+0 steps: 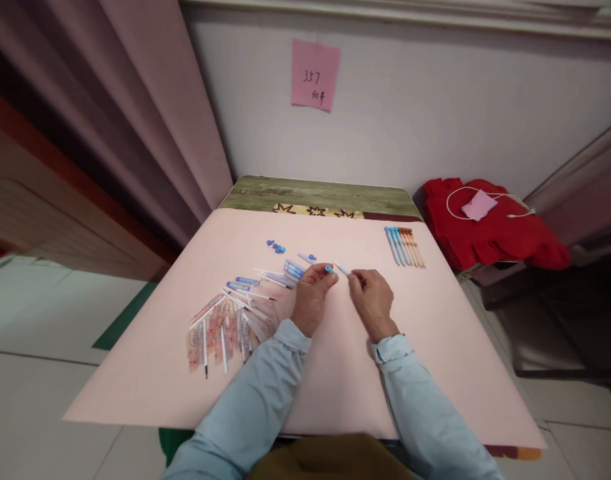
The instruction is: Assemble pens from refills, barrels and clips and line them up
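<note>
My left hand (312, 297) is closed, pinching a small blue pen cap (329, 269) at its fingertips. My right hand (370, 299) is closed on a thin white pen barrel (342, 269) that points toward the cap. The two pieces sit a short gap apart above the pink table cover (435, 333). Left of my hands lie several loose pen parts (278, 275) and a heap of refills in clear sleeves (225, 323). Small blue caps (276, 247) lie farther back.
A row of finished blue and orange pens (405, 245) lies at the back right. A pink sticky note (315, 73) hangs on the wall. Red cloth with a white cable (490, 227) sits right of the table. A curtain (150, 113) hangs at left.
</note>
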Motion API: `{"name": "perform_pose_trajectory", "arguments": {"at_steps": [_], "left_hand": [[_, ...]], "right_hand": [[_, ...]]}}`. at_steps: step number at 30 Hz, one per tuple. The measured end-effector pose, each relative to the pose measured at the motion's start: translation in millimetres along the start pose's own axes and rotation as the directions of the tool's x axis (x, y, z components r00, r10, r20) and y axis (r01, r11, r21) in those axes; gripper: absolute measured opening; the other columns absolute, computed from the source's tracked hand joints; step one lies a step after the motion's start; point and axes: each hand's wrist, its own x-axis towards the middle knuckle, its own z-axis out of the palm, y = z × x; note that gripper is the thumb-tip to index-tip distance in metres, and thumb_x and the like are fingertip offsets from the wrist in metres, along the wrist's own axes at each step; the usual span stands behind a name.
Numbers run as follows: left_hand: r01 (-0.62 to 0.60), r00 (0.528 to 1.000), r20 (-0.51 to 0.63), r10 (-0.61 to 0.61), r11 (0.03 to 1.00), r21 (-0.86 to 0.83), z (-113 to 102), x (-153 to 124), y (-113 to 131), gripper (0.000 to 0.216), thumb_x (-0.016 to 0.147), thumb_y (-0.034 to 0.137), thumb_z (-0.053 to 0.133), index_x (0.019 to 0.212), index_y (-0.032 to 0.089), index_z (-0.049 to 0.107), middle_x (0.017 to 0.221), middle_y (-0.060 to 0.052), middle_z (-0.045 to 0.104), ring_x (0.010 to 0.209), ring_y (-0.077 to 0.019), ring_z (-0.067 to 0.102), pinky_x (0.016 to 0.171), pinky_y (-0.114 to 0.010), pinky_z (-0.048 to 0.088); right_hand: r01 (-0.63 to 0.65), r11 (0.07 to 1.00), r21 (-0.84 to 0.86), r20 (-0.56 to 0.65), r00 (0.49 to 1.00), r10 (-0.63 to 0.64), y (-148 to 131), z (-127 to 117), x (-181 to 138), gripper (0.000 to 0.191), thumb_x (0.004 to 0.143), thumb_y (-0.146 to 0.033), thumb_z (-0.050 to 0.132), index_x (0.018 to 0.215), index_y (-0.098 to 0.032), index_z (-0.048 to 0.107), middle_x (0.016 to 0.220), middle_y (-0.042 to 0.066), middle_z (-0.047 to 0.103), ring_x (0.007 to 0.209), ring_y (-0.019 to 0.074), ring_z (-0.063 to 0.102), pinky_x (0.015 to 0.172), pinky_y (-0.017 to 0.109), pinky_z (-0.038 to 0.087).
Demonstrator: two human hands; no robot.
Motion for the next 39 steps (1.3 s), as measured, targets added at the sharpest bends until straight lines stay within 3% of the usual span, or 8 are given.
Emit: {"name": "perform_pose_trajectory", "arguments": {"at_steps": [9, 15, 31, 39], "left_hand": [[0.081, 0.996, 0.029, -0.079, 0.994, -0.07, 0, -3, -4, 0.032, 0.06, 0.012, 0.083, 0.088, 0.014, 0.069, 0.084, 0.002, 0.066, 0.077, -0.009, 0.062, 0.082, -0.025, 0.048], [0.167, 0.985, 0.062, -0.158, 0.969, -0.183, -2, -2, -3, 0.021, 0.066, 0.01, 0.08, 0.084, 0.012, 0.068, 0.085, -0.002, 0.068, 0.078, -0.0106, 0.064, 0.083, -0.026, 0.052], [0.273, 0.953, -0.023, -0.303, 0.885, -0.378, -5, 3, 3, 0.005, 0.086, 0.014, 0.067, 0.087, 0.009, 0.068, 0.079, -0.005, 0.071, 0.062, -0.0071, 0.064, 0.058, -0.015, 0.056], [0.312, 0.938, -0.003, -0.348, 0.846, -0.433, -3, 3, 8, 0.01, 0.089, 0.01, 0.06, 0.083, 0.009, 0.067, 0.079, -0.007, 0.071, 0.061, -0.0076, 0.064, 0.057, -0.014, 0.056]], "right_hand": [[-0.02, 1.0, 0.007, 0.002, 1.0, 0.02, -2, -1, 0, 0.028, 0.091, -0.039, 0.052, 0.095, -0.023, 0.074, 0.094, 0.004, 0.07, 0.083, 0.0181, 0.059, 0.071, 0.029, 0.036], [-0.011, 1.0, 0.01, 0.002, 1.0, 0.011, 0, 0, 0, 0.031, 0.092, -0.04, 0.049, 0.096, -0.022, 0.074, 0.094, 0.005, 0.07, 0.083, 0.0185, 0.059, 0.071, 0.029, 0.036], [-0.011, 1.0, 0.023, 0.002, 1.0, 0.011, -1, -1, 0, 0.03, 0.093, -0.038, 0.048, 0.094, -0.022, 0.074, 0.094, 0.005, 0.071, 0.086, 0.0196, 0.06, 0.073, 0.03, 0.037], [-0.016, 0.999, 0.03, -0.005, 1.0, 0.016, 0, 0, 0, 0.03, 0.092, -0.037, 0.048, 0.094, -0.022, 0.074, 0.094, 0.005, 0.071, 0.087, 0.0196, 0.06, 0.074, 0.03, 0.037]]}}
